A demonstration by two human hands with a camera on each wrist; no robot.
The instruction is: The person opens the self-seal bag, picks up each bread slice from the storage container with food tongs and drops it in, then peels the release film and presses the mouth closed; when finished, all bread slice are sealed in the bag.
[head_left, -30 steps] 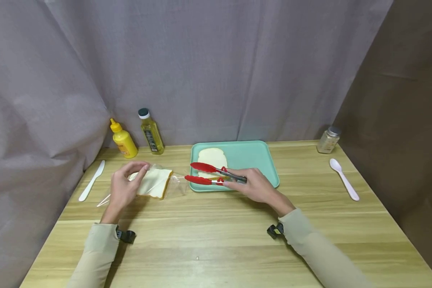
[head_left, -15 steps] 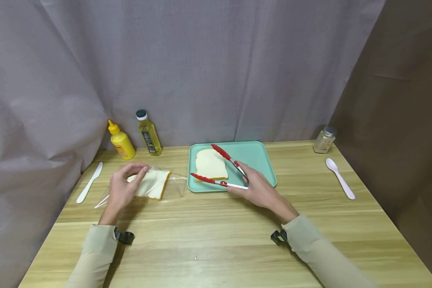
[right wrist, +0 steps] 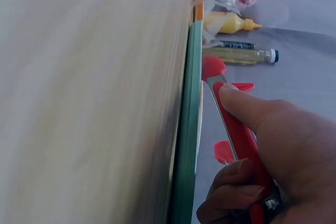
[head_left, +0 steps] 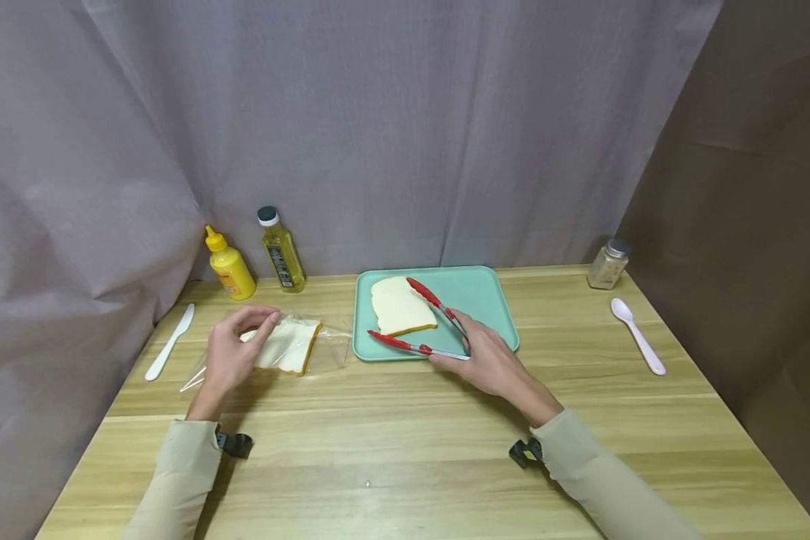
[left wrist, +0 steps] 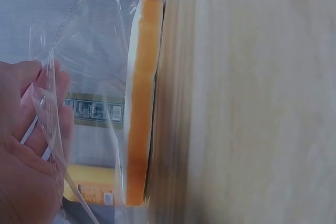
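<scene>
A: What are the fingers of the right hand [head_left: 489, 362] doing?

B: They are curled round the handle end of the red tongs [head_left: 427, 324], thumb pressed along one arm. The tongs stand spread apart, one red tip on each side of the bread slice [head_left: 400, 305] lying on the teal tray [head_left: 479, 292]. I cannot tell whether a tip touches the slice.

A: And the left hand [head_left: 232, 352]?

B: Its thumb and forefinger pinch the edge of a clear plastic bag [left wrist: 94, 56]. A second bread slice [head_left: 286, 343] lies in that bag, flat on the counter [head_left: 405, 442], just left of the tray. The left wrist view shows its orange crust edge-on against the wood.

A: What lies further out?

B: A white plastic knife [head_left: 171, 341] at the left edge, a yellow squeeze bottle [head_left: 229, 264] and an oil bottle [head_left: 281, 250] against the curtain behind the bag. Well off to the right, a white spoon [head_left: 637, 334] and a small glass jar [head_left: 607, 263].
</scene>
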